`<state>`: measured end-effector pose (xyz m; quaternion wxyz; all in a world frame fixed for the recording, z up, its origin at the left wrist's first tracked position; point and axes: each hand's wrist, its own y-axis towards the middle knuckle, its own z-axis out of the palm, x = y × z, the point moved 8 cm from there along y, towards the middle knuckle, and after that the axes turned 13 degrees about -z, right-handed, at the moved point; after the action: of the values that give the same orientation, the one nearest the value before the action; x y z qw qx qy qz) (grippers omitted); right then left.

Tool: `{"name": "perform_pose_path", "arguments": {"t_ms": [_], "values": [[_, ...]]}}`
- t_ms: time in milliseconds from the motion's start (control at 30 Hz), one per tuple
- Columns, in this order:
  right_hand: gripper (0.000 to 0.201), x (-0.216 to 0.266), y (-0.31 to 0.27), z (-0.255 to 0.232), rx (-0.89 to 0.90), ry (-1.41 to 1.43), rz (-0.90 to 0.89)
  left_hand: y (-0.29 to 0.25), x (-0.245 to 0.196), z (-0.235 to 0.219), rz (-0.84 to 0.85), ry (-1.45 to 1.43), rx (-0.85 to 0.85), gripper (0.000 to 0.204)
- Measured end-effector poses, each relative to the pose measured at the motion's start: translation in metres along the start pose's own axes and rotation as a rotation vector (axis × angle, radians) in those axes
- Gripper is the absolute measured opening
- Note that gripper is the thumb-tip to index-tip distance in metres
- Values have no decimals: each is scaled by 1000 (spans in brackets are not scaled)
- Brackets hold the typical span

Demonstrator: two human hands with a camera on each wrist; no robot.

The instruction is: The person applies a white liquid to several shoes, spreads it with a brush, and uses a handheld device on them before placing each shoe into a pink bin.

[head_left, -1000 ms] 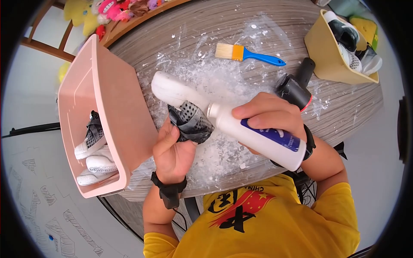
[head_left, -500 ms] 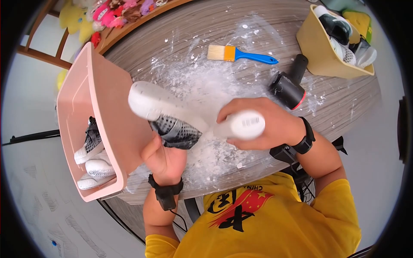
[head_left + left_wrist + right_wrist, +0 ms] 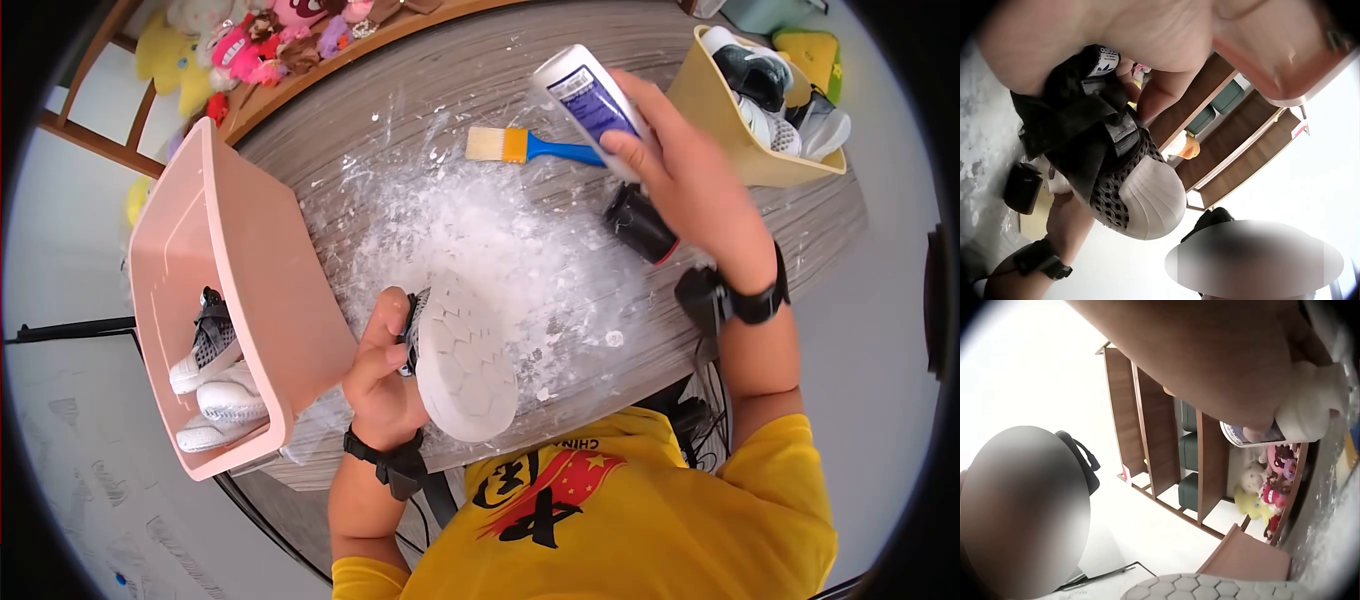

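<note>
My left hand (image 3: 380,390) holds a sneaker (image 3: 468,365), its white, hexagon-patterned sole turned upward and to the right. In the left wrist view, the sneaker (image 3: 1147,200) shows a black perforated upper, dark straps and a white toe cap. Off to the upper right, my right hand (image 3: 695,170) grips a white plastic bottle (image 3: 592,108) with a purple-blue label, tilted over the table. In the right wrist view, fingers wrap the bottle (image 3: 1307,403), and part of the sole (image 3: 1200,589) appears at the bottom edge.
White powder (image 3: 490,225) coats the table's middle. Beyond it lies a blue-handled brush (image 3: 510,145), with a black hair-dryer-like device (image 3: 640,225) beside my right wrist. A pink bin (image 3: 285,260) with shoes stands left; a yellow bin (image 3: 700,110) with shoes is at far right. Plush toys (image 3: 265,50) fill a shelf behind.
My right hand has lifted the bottle away from the sneaker, up and to the right. The left hand has turned the sneaker so its sole faces up. The powder on the table looks more spread.
</note>
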<state>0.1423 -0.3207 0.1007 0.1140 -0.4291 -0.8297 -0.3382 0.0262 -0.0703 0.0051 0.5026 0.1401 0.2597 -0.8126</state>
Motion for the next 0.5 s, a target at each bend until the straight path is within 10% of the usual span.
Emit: {"name": "perform_pose_path", "arguments": {"t_ms": [267, 500], "values": [[40, -49, 5, 1, 190, -190, 104, 0, 2, 8, -44, 130, 8, 19], [34, -53, -8, -4, 15, -267, -106, -4, 0, -6, 44, 317, -102, 14]]}}
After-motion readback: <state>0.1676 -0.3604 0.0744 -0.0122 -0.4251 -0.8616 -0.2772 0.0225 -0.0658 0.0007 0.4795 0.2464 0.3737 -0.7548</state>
